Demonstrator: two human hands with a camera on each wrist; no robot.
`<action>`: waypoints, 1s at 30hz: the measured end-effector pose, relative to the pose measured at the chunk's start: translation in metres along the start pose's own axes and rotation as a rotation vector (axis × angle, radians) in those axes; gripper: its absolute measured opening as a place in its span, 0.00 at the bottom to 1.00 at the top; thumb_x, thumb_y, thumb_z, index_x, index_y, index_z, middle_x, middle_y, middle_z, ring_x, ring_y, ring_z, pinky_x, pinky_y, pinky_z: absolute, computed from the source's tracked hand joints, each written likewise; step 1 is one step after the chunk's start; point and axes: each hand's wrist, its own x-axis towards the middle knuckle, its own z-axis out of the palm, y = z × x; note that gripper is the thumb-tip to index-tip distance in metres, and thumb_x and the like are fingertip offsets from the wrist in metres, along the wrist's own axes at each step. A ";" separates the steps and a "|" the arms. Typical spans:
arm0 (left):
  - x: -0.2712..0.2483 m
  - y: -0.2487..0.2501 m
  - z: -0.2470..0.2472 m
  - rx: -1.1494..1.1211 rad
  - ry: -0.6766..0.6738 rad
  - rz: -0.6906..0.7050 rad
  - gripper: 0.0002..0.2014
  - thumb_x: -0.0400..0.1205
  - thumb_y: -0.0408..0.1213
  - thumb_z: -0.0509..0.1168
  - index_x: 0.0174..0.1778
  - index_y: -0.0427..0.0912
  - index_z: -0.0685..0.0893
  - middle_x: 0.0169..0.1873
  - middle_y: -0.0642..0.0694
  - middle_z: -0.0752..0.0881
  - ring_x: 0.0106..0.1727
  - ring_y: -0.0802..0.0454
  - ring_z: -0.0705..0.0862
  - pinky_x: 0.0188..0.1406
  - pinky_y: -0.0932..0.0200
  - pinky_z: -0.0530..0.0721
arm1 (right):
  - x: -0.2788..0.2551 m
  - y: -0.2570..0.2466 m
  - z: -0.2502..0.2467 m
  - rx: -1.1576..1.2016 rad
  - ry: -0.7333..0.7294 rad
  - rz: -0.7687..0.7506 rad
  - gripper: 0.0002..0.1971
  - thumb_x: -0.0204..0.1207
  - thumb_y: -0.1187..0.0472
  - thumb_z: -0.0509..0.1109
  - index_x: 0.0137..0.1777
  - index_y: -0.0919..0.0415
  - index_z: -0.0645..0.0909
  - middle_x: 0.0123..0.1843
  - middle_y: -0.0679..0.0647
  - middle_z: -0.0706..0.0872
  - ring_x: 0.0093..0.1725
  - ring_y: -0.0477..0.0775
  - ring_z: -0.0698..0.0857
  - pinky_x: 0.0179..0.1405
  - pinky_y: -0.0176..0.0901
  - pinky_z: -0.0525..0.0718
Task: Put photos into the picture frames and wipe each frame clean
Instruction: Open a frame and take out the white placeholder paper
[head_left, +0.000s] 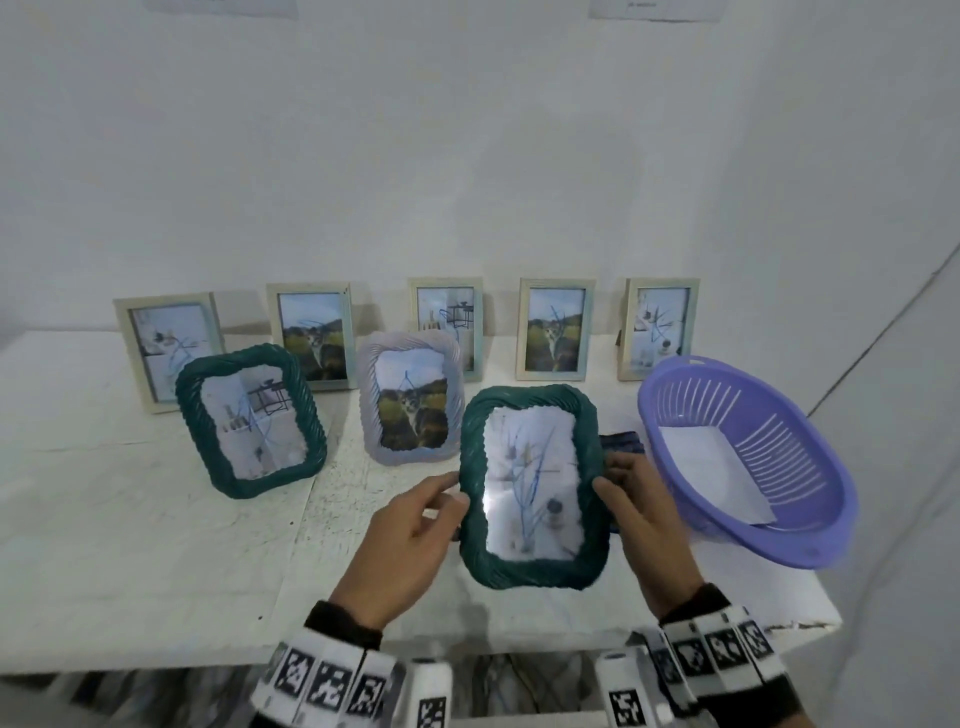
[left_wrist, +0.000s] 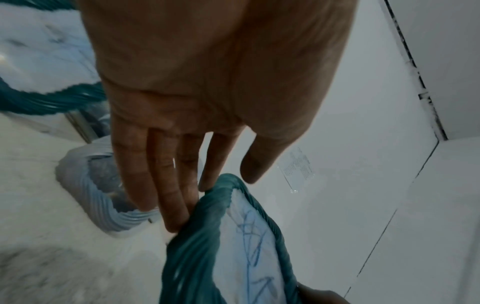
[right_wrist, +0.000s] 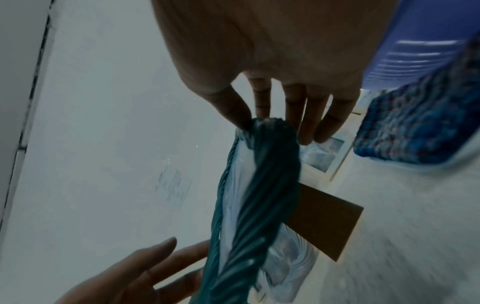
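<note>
Dark green rope-edged frame (head_left: 535, 493) with scribbled photo inside, upright between my hands above the table, a second green frame (head_left: 251, 421) and lilac frame (head_left: 411, 404) standing behind, five pale frames (head_left: 555, 328) along the wall

Bare table (head_left: 130, 519) front-left; basket (head_left: 810, 535) and possibly a cloth (head_left: 623, 441) crowd the right

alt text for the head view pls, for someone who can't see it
Both hands, left hand and right hand, hold a dark green frame upright over a white table; seven more framed photos stand behind, a purple basket at right.
</note>
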 end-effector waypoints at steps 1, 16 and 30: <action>-0.011 -0.001 -0.002 0.007 -0.008 -0.007 0.11 0.86 0.45 0.60 0.62 0.64 0.79 0.47 0.57 0.90 0.45 0.63 0.89 0.44 0.70 0.80 | -0.008 0.004 0.002 0.070 -0.036 0.020 0.05 0.84 0.66 0.60 0.57 0.61 0.75 0.53 0.59 0.87 0.53 0.59 0.86 0.49 0.48 0.84; -0.027 -0.034 0.025 0.002 -0.032 -0.258 0.64 0.55 0.78 0.72 0.82 0.60 0.48 0.72 0.53 0.72 0.74 0.53 0.70 0.72 0.51 0.75 | -0.060 0.024 0.044 0.211 -0.270 0.079 0.12 0.84 0.61 0.62 0.65 0.60 0.71 0.60 0.60 0.87 0.59 0.61 0.86 0.53 0.50 0.86; -0.032 -0.041 0.014 -0.525 -0.188 -0.146 0.47 0.59 0.65 0.77 0.71 0.53 0.66 0.59 0.47 0.89 0.58 0.51 0.88 0.49 0.60 0.86 | -0.044 0.004 0.068 0.297 -0.160 0.295 0.14 0.86 0.55 0.59 0.62 0.59 0.82 0.56 0.63 0.86 0.35 0.58 0.79 0.29 0.48 0.82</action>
